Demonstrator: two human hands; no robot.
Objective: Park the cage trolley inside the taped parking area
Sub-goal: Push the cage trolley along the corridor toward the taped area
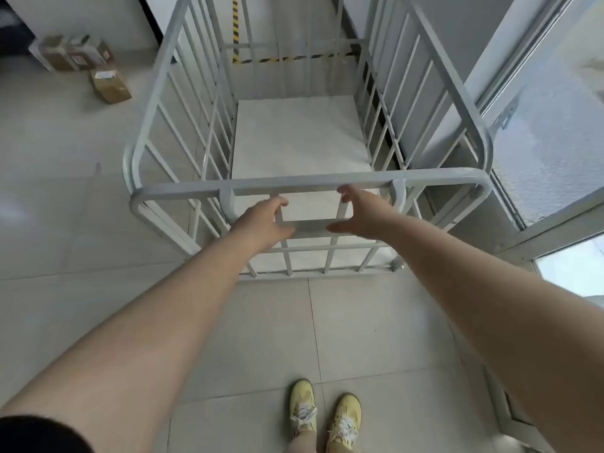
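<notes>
A grey metal cage trolley (183, 189) with barred sides and a pale flat deck stands straight in front of me. My left hand (261, 222) and my right hand (358, 215) reach out side by side just below its near top rail, fingers spread and holding nothing. Neither hand grips a bar. Yellow-and-black striped tape (294, 57) runs across the floor beyond the trolley's far end, with another strip (235, 24) going away from it. The trolley's far end looks close to the cross strip; its wheels are hidden.
Cardboard boxes (78, 53) lie on the tiled floor at the far left. A glass door with a metal frame (536, 125) stands close along the trolley's right side. My yellow shoes (325, 416) are on the tiles a step behind the trolley.
</notes>
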